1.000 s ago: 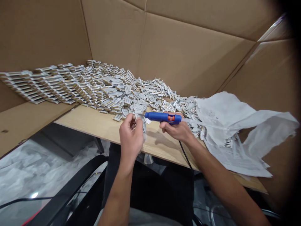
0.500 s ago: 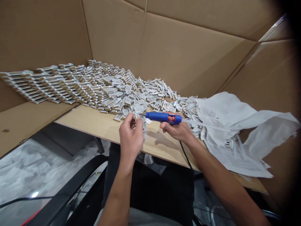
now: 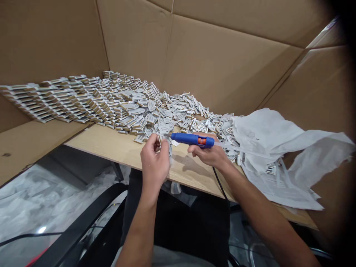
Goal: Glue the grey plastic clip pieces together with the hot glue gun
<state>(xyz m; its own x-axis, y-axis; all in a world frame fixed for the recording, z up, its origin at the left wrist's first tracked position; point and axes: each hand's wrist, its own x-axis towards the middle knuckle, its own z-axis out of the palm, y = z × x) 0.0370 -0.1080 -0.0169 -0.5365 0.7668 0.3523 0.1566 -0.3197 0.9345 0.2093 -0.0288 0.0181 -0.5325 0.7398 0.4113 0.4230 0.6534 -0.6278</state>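
In my right hand [image 3: 208,152] is a blue glue gun [image 3: 185,138] with an orange part near its rear, lying almost level and pointing left. A clear glue stick [image 3: 236,148] sticks out of its back end. My left hand [image 3: 155,157] pinches a small grey-white piece [image 3: 170,150] between thumb and fingers, mostly hidden by them. The gun's metal nozzle [image 3: 167,135] is right at this piece; whether they touch I cannot tell. Just behind both hands spreads a heap of similar grey-white pieces [image 3: 167,122].
Stacked pieces [image 3: 63,98] in rows fill the left of the wooden table [image 3: 111,142]. White sheet material [image 3: 272,137] lies crumpled at the right. Cardboard walls [image 3: 211,63] enclose the back and sides. The gun's black cord [image 3: 220,183] drops over the front edge, near a chair armrest [image 3: 83,222].
The glue gun in my right hand has shifted very slightly left. My left hand stays almost still with its piece.
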